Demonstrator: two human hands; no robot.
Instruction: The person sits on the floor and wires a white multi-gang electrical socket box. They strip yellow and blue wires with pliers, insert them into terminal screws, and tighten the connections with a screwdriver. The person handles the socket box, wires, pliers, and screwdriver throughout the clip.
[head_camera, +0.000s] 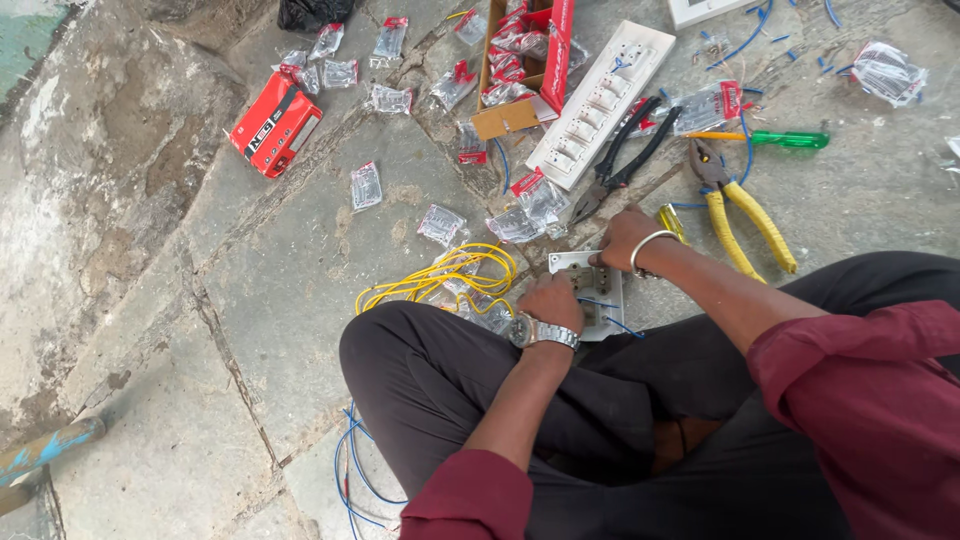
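I sit cross-legged on a stone floor with a small white switch plate (598, 290) lying in front of my knees. My left hand (553, 299), with a metal watch on its wrist, rests closed on the plate's near left side. My right hand (623, 238), with a metal bangle on its wrist, grips the plate's far edge, and a yellow-handled tool (672, 222) shows just beyond its fingers. Thin blue wires (612, 322) poke out from under the plate. A coil of yellow wire (440, 277) lies just left of my left hand.
A long white switch board (597, 102), black pliers (622, 152), yellow-handled pliers (742, 213) and a green screwdriver (772, 138) lie beyond the plate. Several small plastic packets (366, 186), a red box (276, 124) and an open carton (522, 62) are scattered about. Blue wire loops (352, 470) lie by my left knee.
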